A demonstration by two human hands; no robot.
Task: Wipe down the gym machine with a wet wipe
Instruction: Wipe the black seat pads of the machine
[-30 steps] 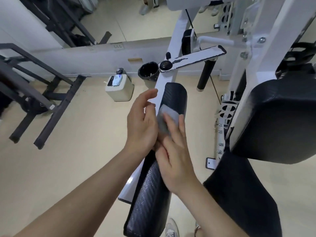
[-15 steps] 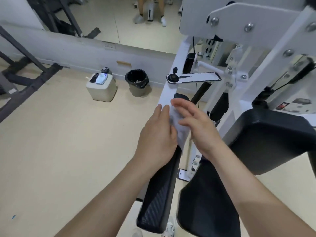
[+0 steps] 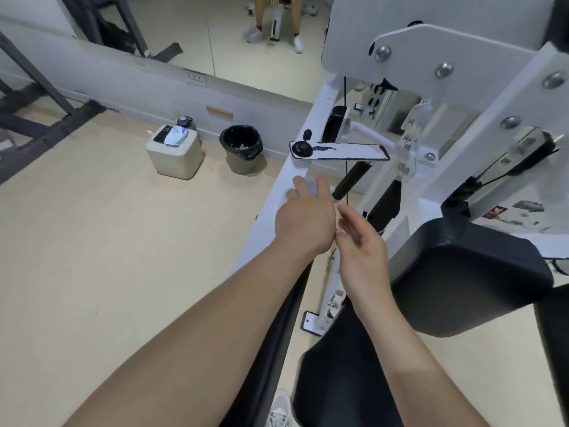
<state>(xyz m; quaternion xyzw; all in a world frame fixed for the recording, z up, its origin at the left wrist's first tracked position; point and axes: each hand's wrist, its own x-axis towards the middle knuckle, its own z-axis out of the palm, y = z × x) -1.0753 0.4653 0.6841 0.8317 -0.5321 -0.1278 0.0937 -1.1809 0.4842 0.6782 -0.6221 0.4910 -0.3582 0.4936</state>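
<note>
Two hands up front: one left hand (image 3: 304, 220), one right hand (image 3: 360, 241). One wet wipe (image 3: 311, 187). One white gym machine (image 3: 261, 223), and count three black pads on it: one long arm pad (image 3: 277, 340), one seat pad (image 3: 338, 383), one back pad (image 3: 468, 272). Four big bolts (image 3: 444, 69) up top, one black knob (image 3: 301, 148). On the floor (image 3: 92, 241): one lined bin (image 3: 241, 149), one white box (image 3: 174, 160) carrying one phone (image 3: 161, 134) and one face mask (image 3: 178, 139), one bottle (image 3: 184, 121) behind. One shoe (image 3: 278, 411) below.
</note>
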